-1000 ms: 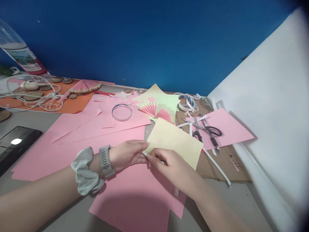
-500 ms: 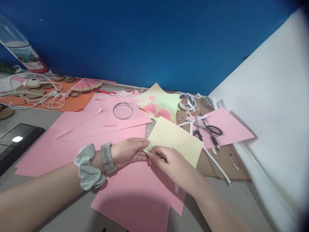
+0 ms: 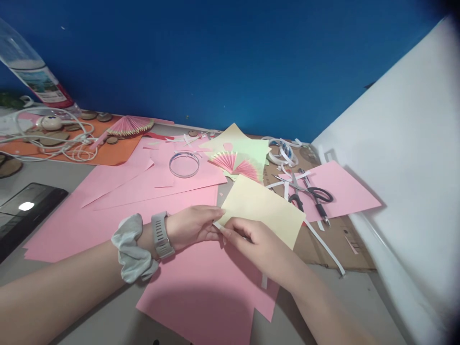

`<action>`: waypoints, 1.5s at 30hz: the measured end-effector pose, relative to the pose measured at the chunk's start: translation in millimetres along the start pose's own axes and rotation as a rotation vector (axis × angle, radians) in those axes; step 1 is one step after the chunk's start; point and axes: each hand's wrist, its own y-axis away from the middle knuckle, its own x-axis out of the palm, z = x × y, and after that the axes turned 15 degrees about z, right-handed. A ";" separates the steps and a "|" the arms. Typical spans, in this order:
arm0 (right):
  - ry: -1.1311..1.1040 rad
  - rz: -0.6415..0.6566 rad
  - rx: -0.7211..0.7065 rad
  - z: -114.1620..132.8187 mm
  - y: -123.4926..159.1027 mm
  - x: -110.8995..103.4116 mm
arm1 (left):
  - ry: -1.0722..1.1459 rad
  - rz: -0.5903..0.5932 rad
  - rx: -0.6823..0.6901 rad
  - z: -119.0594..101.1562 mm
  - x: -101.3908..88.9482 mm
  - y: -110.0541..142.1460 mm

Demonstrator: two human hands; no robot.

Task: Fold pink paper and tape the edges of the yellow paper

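A pale yellow sheet of paper is held raised over pink paper. My left hand grips its left corner, thumb on top and fingers beneath. Against the near edge, my right hand pinches with thumb and forefinger, where a narrow white strip shows between the two hands. Whether that strip is stuck to the sheet or a folded edge, I cannot tell. Pink sheets lie under both hands. Another white strip pokes out below my right wrist.
Scissors, a pen and a tape roll lie at the right on cardboard and pink paper. Pleated pink paper fans, a clear ring, a phone, white cables and a bottle are farther back or left.
The view has shifted very slightly. Both hands keep the same hold on the yellow paper, with hardly any movement of the fingers.
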 end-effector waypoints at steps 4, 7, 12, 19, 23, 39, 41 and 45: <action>-0.034 0.066 -0.035 3.3 2.4 -2.8 | -0.035 0.023 0.015 1.6 -0.9 1.6; -0.048 0.125 -0.042 5.0 4.4 -4.2 | -0.044 0.031 0.038 3.2 -1.0 2.5; -0.014 0.060 -0.021 1.4 5.3 -4.3 | -0.111 0.081 0.047 4.1 0.0 1.9; 0.023 0.032 0.052 -7.8 3.4 -4.3 | 0.009 -0.070 -0.027 1.3 0.1 1.4; 0.041 0.048 0.042 -7.9 1.7 -5.4 | 0.020 -0.088 -0.031 0.7 -0.1 1.6; 0.099 0.033 0.035 -8.9 -1.4 -3.3 | -0.063 0.037 -0.002 1.9 -1.3 2.8; 0.099 0.030 0.033 -9.6 -2.3 -3.0 | -0.047 0.025 -0.012 0.9 -1.7 3.1; 0.067 0.039 0.020 -7.9 -2.4 -3.9 | -0.045 0.027 -0.016 -0.8 -1.0 3.2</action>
